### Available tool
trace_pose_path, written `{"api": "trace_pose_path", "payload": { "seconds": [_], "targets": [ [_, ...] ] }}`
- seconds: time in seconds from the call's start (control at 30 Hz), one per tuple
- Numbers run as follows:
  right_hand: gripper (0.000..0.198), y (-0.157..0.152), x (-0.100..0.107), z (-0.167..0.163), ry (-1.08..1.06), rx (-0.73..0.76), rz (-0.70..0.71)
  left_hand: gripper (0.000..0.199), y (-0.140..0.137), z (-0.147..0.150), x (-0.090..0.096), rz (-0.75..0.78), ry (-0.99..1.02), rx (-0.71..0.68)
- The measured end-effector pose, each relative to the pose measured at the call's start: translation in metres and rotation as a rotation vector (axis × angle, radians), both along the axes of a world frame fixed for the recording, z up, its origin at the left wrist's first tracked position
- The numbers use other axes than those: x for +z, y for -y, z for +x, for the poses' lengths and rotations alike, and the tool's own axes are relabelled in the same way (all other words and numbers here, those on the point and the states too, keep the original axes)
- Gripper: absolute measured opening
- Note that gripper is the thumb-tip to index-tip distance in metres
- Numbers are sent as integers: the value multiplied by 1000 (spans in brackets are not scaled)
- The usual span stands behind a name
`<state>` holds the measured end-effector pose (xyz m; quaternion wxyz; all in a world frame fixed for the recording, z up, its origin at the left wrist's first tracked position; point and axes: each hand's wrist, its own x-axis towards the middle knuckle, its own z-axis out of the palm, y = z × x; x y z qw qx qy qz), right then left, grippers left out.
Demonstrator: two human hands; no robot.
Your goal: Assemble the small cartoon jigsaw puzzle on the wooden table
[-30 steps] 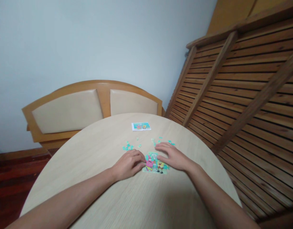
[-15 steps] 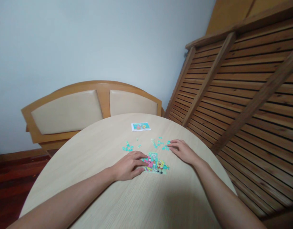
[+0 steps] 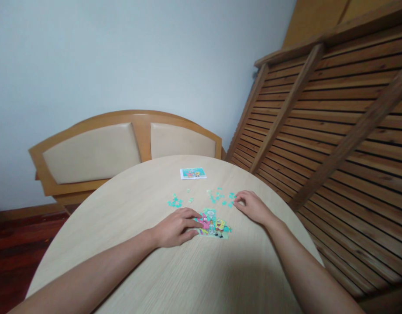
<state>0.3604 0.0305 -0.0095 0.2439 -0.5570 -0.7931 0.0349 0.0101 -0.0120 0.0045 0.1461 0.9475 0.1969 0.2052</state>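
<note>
A partly assembled jigsaw puzzle (image 3: 217, 226) with pink, yellow and pale green cartoon figures lies on the round table. My left hand (image 3: 179, 226) rests at its left side, fingers spread, the fingertips on the pink figure and covering part of it. Beyond the puzzle, to the right, are loose turquoise puzzle pieces (image 3: 217, 197). My right hand (image 3: 251, 207) is at the right end of these pieces, its thumb and fingers curled together at the tips. Whether a piece is between them is too small to tell.
Another cluster of loose pieces (image 3: 175, 203) lies beyond my left hand. A folded picture sheet (image 3: 193, 173) is farther back on the wooden table (image 3: 148, 183). A padded headboard (image 3: 92, 152) stands behind the table, and a slatted wooden panel (image 3: 318, 113) leans at the right.
My right hand has drawn slightly to the right, and its fingers have curled in more. Small pieces beside its fingertips have shifted a little. My left hand stays on the puzzle.
</note>
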Motion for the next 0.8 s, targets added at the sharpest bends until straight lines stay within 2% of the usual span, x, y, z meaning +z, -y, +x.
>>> {"api": "trace_pose_path", "payload": {
  "seconds": [0.23,0.37,0.53,0.8],
  "targets": [
    [36,-6,-16,3,-11,-63,9,32,0,0,-1,5,10,-5],
    [35,-9,-21,4,-30,-8,0,32,0,0,-2,1,20,-7],
    [31,-9,-18,1,-69,58,-4,33,-1,0,-2,0,7,-7],
    [30,-7,-12,6,-15,-28,-15,33,0,0,-2,-11,6,-4]
  ]
}}
